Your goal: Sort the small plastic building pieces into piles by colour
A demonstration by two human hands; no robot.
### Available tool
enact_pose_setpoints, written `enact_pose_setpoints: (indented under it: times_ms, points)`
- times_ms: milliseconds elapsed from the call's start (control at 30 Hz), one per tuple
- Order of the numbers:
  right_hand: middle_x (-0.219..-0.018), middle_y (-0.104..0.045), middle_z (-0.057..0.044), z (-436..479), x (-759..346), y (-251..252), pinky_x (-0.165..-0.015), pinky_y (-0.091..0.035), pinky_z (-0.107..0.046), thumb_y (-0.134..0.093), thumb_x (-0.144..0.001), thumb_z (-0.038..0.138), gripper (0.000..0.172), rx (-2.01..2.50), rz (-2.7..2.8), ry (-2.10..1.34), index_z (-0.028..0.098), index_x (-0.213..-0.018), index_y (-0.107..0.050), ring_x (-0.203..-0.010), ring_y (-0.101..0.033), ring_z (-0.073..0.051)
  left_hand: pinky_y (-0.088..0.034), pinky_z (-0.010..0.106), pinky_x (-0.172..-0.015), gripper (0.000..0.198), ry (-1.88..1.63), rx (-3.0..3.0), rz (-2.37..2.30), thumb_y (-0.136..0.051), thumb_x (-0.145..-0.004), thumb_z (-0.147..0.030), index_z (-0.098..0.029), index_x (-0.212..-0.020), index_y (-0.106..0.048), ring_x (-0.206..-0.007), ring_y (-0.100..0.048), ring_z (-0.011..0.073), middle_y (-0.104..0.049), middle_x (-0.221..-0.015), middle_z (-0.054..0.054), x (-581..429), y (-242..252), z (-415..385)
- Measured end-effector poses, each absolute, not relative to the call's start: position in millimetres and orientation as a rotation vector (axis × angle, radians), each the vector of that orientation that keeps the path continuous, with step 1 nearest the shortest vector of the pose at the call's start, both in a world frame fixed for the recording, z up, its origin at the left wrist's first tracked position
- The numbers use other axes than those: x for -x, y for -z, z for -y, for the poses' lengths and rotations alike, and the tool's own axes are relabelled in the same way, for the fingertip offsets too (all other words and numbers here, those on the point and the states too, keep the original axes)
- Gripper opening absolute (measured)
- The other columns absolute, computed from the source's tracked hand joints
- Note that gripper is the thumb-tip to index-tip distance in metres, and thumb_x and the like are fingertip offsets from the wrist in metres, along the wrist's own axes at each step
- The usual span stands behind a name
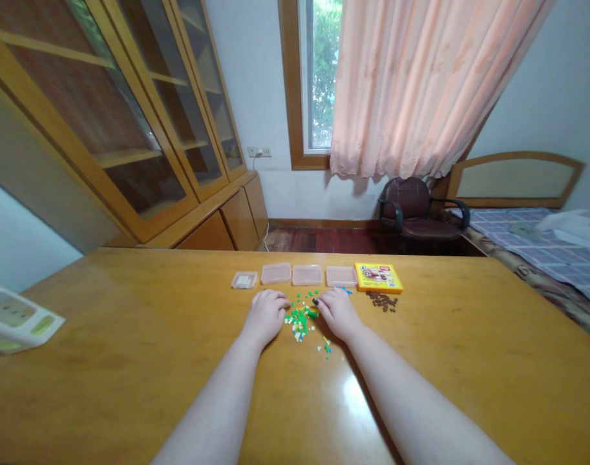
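Observation:
A pile of small building-block pieces (300,319), mostly green with white, yellow and a little blue, lies between my hands on the wooden table. My left hand (266,315) rests at the pile's left edge, fingers loosely bent and apart, with nothing visible in them. On the right side, my right hand (340,311) has its fingers bent together toward the pile. A small dark piece (315,301) shows at its fingertips; its exact kind is too small to tell. Several blue pieces (344,290) lie just beyond that hand, partly hidden by it.
Behind the hands stand three shallow clear trays (307,276) and a smaller clear box (244,280) with white contents. A yellow picture box (379,278) lies at their right, with brown pieces (382,301) before it. A white-and-green object (18,320) stands at far left.

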State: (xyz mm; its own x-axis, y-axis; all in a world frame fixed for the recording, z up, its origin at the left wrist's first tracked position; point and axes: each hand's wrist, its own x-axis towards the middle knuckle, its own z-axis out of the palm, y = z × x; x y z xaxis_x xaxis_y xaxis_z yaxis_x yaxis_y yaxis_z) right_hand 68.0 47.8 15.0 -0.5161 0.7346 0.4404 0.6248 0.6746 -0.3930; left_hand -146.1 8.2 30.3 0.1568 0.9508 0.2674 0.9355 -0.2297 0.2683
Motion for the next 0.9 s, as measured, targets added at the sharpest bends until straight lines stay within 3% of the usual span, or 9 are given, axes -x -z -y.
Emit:
enact_pose_setpoints:
  times_ms: [300,567,900]
  points:
    - [-0.075,-0.063,-0.005,-49,-68,-14,-0.077,-0.032,-0.03,-0.039,-0.093,0.028,0.032,1.042,2.323,-0.248,0.016,-0.075,-0.063,-0.078,-0.051,-0.017,-0.032,0.036,-0.097,0.042,-0.515,-2.338,-1.851,-0.045,-0.076,-0.012,-0.025,-0.111,-0.064,-0.105,-0.047,0.0195,-0.062,-0.114,0.002,140,-28,-10]
    - [-0.09,-0.067,-0.005,-46,-67,-14,-0.086,-0.032,-0.034,-0.048,-0.084,0.015,0.022,1.014,2.361,-0.324,0.019,-0.096,-0.065,-0.089,-0.052,-0.019,-0.038,0.034,-0.082,0.026,-0.293,-2.25,-2.082,-0.049,-0.073,-0.012,-0.024,-0.073,-0.072,-0.088,-0.054,0.0203,-0.067,-0.087,0.003,149,-45,-5]
    - [-0.087,-0.064,-0.005,-45,-67,-15,-0.086,-0.032,-0.034,-0.047,-0.082,0.013,0.021,1.016,2.371,-0.32,0.018,-0.091,-0.065,-0.089,-0.05,-0.019,-0.039,0.031,-0.08,0.031,-0.141,-2.302,-2.022,-0.047,-0.074,-0.013,-0.028,-0.083,-0.073,-0.088,-0.057,0.0197,-0.069,-0.089,0.003,150,-48,-2]
